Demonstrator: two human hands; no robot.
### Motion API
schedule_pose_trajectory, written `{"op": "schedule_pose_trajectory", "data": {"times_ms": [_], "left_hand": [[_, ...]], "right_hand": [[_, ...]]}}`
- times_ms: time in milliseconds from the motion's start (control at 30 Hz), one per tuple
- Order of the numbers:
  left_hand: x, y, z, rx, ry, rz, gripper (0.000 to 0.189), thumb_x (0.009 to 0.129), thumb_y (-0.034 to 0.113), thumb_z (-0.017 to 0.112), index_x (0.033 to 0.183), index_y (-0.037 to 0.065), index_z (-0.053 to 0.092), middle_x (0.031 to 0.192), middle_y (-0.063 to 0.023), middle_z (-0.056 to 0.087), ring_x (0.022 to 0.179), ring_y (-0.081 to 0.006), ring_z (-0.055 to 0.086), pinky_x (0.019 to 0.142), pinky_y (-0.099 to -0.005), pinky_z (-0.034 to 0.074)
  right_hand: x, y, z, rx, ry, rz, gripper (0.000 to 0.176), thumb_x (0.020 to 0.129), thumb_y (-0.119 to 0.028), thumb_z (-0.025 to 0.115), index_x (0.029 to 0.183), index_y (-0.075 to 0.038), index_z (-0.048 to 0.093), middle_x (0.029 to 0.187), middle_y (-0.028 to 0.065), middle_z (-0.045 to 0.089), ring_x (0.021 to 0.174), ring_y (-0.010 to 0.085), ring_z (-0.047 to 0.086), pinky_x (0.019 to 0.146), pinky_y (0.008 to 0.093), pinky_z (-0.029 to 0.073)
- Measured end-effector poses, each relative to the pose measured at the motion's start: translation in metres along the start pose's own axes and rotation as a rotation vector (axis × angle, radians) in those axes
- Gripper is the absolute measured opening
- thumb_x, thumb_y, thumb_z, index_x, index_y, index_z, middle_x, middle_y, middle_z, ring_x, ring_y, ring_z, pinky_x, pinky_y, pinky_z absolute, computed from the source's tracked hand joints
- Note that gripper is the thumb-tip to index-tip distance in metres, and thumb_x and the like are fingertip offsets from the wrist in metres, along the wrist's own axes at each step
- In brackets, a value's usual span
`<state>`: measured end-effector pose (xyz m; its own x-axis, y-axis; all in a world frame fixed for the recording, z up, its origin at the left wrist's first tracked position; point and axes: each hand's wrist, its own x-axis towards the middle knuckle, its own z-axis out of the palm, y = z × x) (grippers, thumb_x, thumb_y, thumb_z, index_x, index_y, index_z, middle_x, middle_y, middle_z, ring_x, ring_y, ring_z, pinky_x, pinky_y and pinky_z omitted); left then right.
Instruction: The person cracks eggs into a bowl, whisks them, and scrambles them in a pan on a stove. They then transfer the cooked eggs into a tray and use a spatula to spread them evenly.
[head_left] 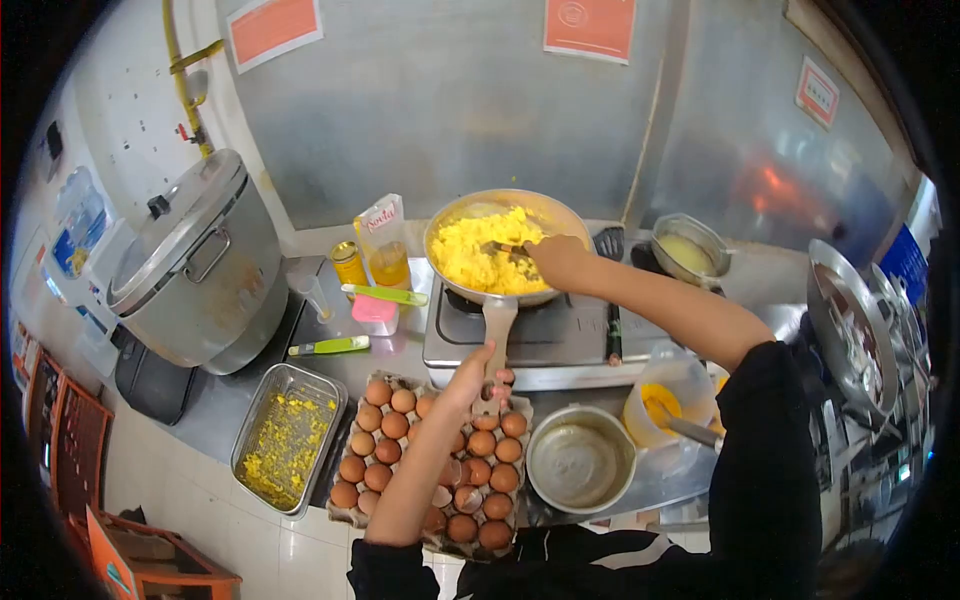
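Note:
My left hand is closed around the handle of a frying pan on the stove. Yellow scrambled egg fills much of the pan. My right hand reaches over the pan's right side, its fingers closed on a dark utensil whose end rests in the egg. Below my left forearm lies a carton of brown eggs, a few of them cracked shells. An empty-looking metal pot stands right of the carton.
Left: a large lidded cooker, a metal tray with egg bits, a yellow can and a pink container. Right: a plastic jug with yellow liquid, a glass bowl, a black spatula and a large wok.

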<state>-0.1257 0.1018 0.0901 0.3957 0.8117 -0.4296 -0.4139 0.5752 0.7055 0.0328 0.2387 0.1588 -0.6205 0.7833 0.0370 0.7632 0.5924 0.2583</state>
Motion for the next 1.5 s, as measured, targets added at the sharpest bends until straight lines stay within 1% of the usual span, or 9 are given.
{"op": "schedule_pose_trajectory", "data": {"times_ms": [167,400,633,767,833,967,1200,1267,1500], "left_hand": [[0.016,-0.002,-0.013,-0.085,-0.113,-0.065,0.031,0.085,0.044,0.029,0.096,0.016,0.032,0.055,0.0013,0.040,0.041,-0.0104,0.039,0.039,-0.0250,0.038],[0.017,-0.004,-0.016,0.228,-0.104,0.184,0.060,0.080,0.058,0.025,0.108,0.007,0.035,0.074,-0.0090,0.051,0.068,-0.0185,0.051,0.060,-0.0310,0.043],[-0.118,-0.013,-0.039,0.880,0.464,0.950,0.038,0.081,0.019,0.046,0.112,0.000,0.035,0.105,-0.0130,0.042,0.096,-0.0205,0.044,0.083,-0.0291,0.034],[-0.193,-0.105,-0.107,0.446,1.071,1.046,0.033,0.082,0.014,0.038,0.111,0.000,0.034,0.111,-0.0130,0.037,0.105,-0.0214,0.035,0.091,-0.0320,0.025],[-0.204,-0.173,-0.147,0.142,1.340,0.886,0.042,0.081,0.025,0.039,0.116,0.004,0.028,0.116,-0.0120,0.032,0.108,-0.0236,0.031,0.092,-0.0386,0.021],[-0.187,-0.241,-0.162,-0.294,0.930,0.390,0.073,0.073,0.049,0.046,0.126,0.018,0.006,0.129,-0.0076,0.017,0.116,-0.0299,0.022,0.088,-0.0518,0.019],[-0.165,-0.209,-0.128,-0.459,0.840,0.427,0.084,0.070,0.028,0.063,0.126,0.017,0.001,0.127,-0.0108,0.020,0.111,-0.0271,0.032,0.081,-0.0450,0.037],[-0.167,-0.206,-0.125,-0.442,0.878,0.422,0.084,0.070,0.028,0.063,0.126,0.017,0.001,0.126,-0.0108,0.021,0.111,-0.0264,0.032,0.082,-0.0445,0.037],[-0.172,-0.210,-0.135,-0.358,0.880,0.391,0.083,0.070,0.028,0.063,0.126,0.013,0.003,0.125,-0.0109,0.022,0.109,-0.0237,0.033,0.083,-0.0411,0.035]], "right_hand": [[-0.069,-0.009,-0.014,-0.612,0.220,0.237,0.032,0.067,-0.012,0.053,0.098,-0.007,0.054,0.083,0.0113,0.057,0.075,0.0230,0.057,0.057,0.0369,0.043],[-0.148,-0.127,0.015,0.102,-0.237,-0.141,0.010,0.065,-0.008,0.053,0.070,-0.003,0.059,0.071,0.0123,0.057,0.066,0.0267,0.058,0.052,0.0367,0.046],[-0.077,-0.131,0.127,0.300,0.214,-0.218,0.026,0.066,-0.010,0.052,0.091,-0.004,0.050,0.082,0.0134,0.053,0.069,0.0270,0.057,0.053,0.0348,0.049],[-0.072,-0.127,0.134,0.482,0.263,-0.275,0.028,0.067,-0.012,0.050,0.096,-0.012,0.050,0.082,0.0115,0.054,0.068,0.0264,0.056,0.053,0.0348,0.048],[-0.069,-0.120,0.131,0.278,0.071,-0.240,0.028,0.068,-0.012,0.049,0.095,-0.013,0.050,0.079,0.0107,0.055,0.067,0.0257,0.057,0.053,0.0341,0.048],[-0.054,-0.112,0.158,0.205,0.079,-0.415,0.011,0.074,-0.016,0.044,0.079,-0.006,0.044,0.078,0.0105,0.052,0.072,0.0267,0.054,0.059,0.0350,0.044],[-0.056,-0.113,0.157,0.133,0.322,-0.582,0.011,0.075,-0.015,0.046,0.073,-0.005,0.043,0.071,0.0083,0.049,0.065,0.0251,0.051,0.055,0.0344,0.042],[-0.058,-0.121,0.166,0.661,0.180,-0.187,0.015,0.073,-0.019,0.050,0.068,-0.005,0.047,0.066,0.0088,0.052,0.063,0.0257,0.052,0.053,0.0333,0.042],[-0.064,-0.157,0.158,0.509,0.371,0.606,0.031,0.065,-0.037,0.055,0.071,-0.006,0.055,0.065,0.0120,0.056,0.062,0.0287,0.055,0.054,0.0370,0.044]]}}
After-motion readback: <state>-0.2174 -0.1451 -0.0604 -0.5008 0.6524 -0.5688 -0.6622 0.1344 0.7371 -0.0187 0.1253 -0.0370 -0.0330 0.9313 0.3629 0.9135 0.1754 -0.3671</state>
